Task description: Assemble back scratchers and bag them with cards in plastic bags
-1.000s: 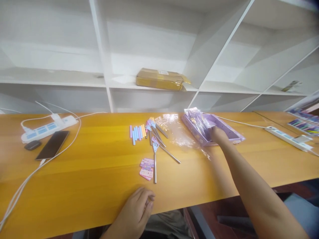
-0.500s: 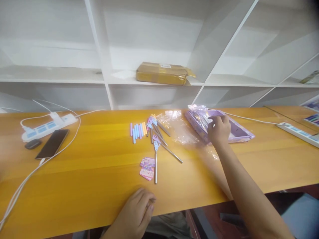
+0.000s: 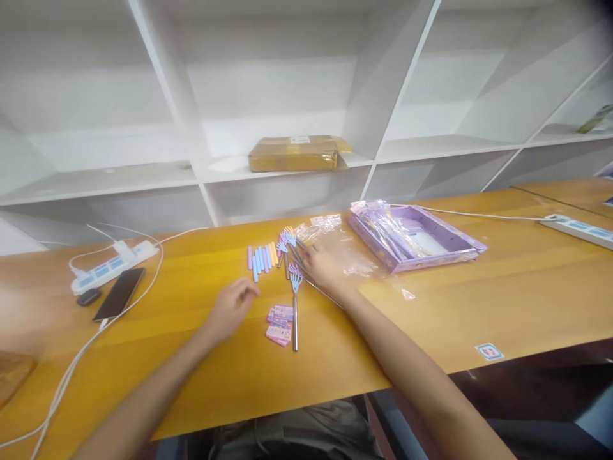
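Observation:
My right hand (image 3: 323, 267) is down on the pile of telescopic back scratchers, its fingers closed at their metal handles; the fingertips are partly hidden. The scratchers have small hand-shaped heads in blue, purple and yellow. One blue-headed back scratcher (image 3: 295, 319) lies apart, its handle pointing toward me. My left hand (image 3: 233, 308) hovers over the table with fingers loosely bent and nothing in it. Just beyond it lies a row of pastel sleeves (image 3: 261, 260) in purple, blue and orange. Several pink and purple printed cards (image 3: 279, 329) lie between my forearms.
A purple tray box (image 3: 445, 257) holding plastic-wrapped items stands at the right. Clear plastic bags (image 3: 354, 255) lie beside it. At the left are a power strip (image 3: 112, 268), a phone (image 3: 119, 294) and white cables. A taped carton (image 3: 294, 154) sits on the shelf.
My right hand has moved left from the purple box to the back scratchers. My left hand has risen from the table's front edge toward the pastel sleeves. The view has shifted slightly.

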### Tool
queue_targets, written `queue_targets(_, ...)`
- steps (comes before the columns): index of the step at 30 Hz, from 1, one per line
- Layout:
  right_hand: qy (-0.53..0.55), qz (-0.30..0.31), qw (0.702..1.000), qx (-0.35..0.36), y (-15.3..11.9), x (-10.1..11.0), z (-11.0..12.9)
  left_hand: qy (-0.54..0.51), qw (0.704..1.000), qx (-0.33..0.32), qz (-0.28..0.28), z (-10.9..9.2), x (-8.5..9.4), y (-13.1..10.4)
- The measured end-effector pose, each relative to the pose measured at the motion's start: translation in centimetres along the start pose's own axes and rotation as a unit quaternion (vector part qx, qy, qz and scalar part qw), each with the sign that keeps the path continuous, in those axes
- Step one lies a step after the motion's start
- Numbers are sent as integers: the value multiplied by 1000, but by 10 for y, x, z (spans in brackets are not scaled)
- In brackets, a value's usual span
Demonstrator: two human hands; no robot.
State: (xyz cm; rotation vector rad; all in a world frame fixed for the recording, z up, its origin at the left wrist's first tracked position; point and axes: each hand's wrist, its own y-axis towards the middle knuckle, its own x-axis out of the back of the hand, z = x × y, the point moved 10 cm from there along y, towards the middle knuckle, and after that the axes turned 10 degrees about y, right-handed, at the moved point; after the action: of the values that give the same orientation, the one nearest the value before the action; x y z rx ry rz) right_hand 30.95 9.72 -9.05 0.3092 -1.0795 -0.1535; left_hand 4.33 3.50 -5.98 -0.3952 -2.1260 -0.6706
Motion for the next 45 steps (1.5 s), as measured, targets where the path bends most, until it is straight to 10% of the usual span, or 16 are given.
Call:
queue_targets(4, -8, 23, 999, 21, -5, -15, 5, 64, 989, 82, -102, 75, 4, 68)
queue_targets(8, -9, 40, 998, 38, -10, -22, 5, 99, 982, 111, -120, 118, -11, 76)
queue_targets(21, -2, 5, 998, -59, -11, 12, -35, 130, 987, 24, -89, 118, -40, 75)
queue_targets(33, -19, 238, 971, 22, -44, 0, 9, 128, 973, 106, -159, 139, -31, 65)
queue_targets(45, -98, 225, 968, -49, -47, 2, -2, 110, 971, 148, -151, 151, -25, 69)
